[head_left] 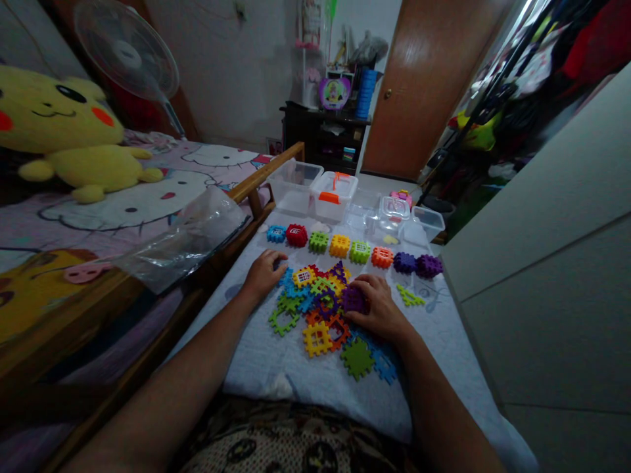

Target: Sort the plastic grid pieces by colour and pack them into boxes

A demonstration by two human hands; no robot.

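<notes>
A heap of colourful plastic interlocking building pieces (323, 287) lies on the cloth-covered table between my hands. My right hand (377, 305) grips a purple square piece (355, 299) at the heap's right side. To the left, my left hand (265, 270) rests by the heap with its fingers apart and nothing in them. Nearer to me are a yellow window piece (318, 339) and a solid green square (357, 359), with blue pieces (384, 364) beside it. Beyond the heap runs a row of assembled cubes, among them a red cube (296, 235) and an orange cube (382, 257).
Clear plastic boxes (296, 187) stand along the far table edge, one with an orange handle. A light green piece (410, 297) lies to the right. On the left, a wooden rail (276, 164) borders a bed holding a yellow plush toy (83, 157). White panels (552, 276) flank the right.
</notes>
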